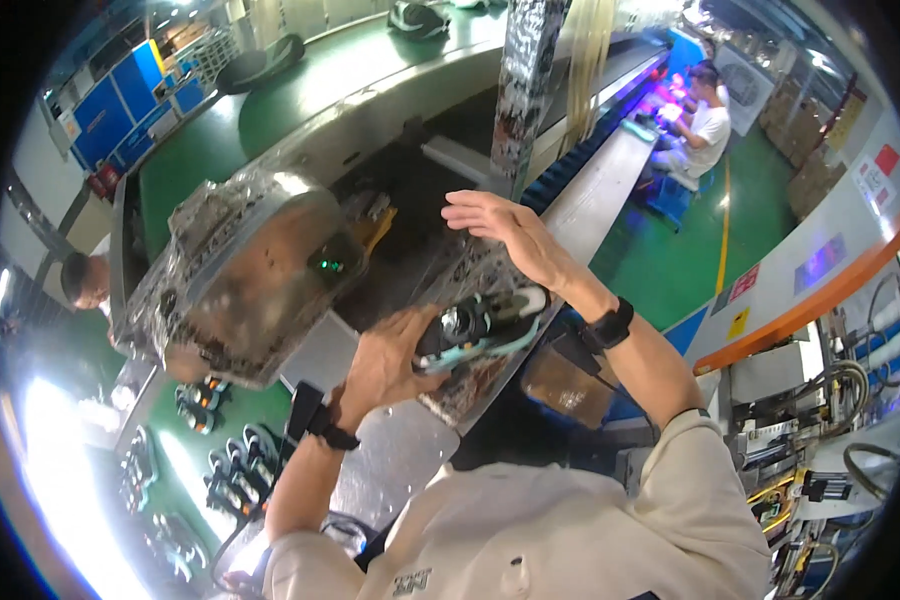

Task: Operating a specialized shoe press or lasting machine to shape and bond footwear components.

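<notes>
Lower centre of frame: cream jacket (570,530) of the person wearing the camera, both forearms rising from it.

Left hand (385,360), centre of frame, dark band at the wrist: fingers curled and clamped on a shoe (485,325), dark upper with pale teal sole, held sideways, toe pointing right.

Right hand (500,235), just above the shoe, black watch (610,325) on the wrist: palm flat, fingers stretched out together pointing left, pressing on a sheet of crinkled clear film (470,275) lying over and behind the shoe. It grips nothing.

Left of centre: bulky machine head (245,275) wrapped in shiny plastic, a small green light on its side, close beside the left hand.

Lower left: rows of dark shoes (225,470) on a green surface, partly lost in glare.

Upper centre: long grey counter (590,190) running to the upper right, with a foil-wrapped column (525,80) standing above the right hand.

Upper right: a person in a white shirt (705,130) seated at the far end of the counter beside pink-purple light, on green floor (670,260).

Upper left: blue cabinets (120,95).
</notes>
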Demonstrator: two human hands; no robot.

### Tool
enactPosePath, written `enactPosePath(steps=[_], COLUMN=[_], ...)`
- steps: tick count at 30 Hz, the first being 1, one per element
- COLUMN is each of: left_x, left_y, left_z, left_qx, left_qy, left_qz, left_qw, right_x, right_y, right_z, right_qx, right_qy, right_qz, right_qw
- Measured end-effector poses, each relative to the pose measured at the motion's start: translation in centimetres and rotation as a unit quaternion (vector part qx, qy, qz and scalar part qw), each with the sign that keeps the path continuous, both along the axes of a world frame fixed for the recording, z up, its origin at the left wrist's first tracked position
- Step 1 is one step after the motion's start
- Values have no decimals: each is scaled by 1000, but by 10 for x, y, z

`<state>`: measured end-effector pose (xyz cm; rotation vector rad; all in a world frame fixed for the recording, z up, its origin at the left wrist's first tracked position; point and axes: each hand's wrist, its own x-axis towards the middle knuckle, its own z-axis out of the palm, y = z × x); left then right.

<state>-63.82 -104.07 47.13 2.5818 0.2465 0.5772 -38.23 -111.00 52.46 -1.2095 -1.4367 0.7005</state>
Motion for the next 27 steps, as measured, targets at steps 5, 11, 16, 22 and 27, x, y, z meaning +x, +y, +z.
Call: enactPosePath(steps=[5,11,16,22,27], left_x=[-1,6,5,9,40], left_y=[7,17,12,-78,-196], left_z=[3,0,-17,-22,-16], left_qx=[-22,-21,-23,-400,-460], left_qy=[-26,-54,-191,-309,-145], left_qz=[-23,-48,29,28,-169], left_qw=[999,997,981,862,859], right_x=[-11,-60,-75,-90,-138], right_y=[-19,-46,-65,-169,-296], right_z=[44,5,-5,-52,-47], right_qx=[33,-200,-131,-23,46], right_qy=[35,-358,-392,-23,200], right_qz=[25,3,-96,-326,-514], right_qw=[999,912,906,945,832])
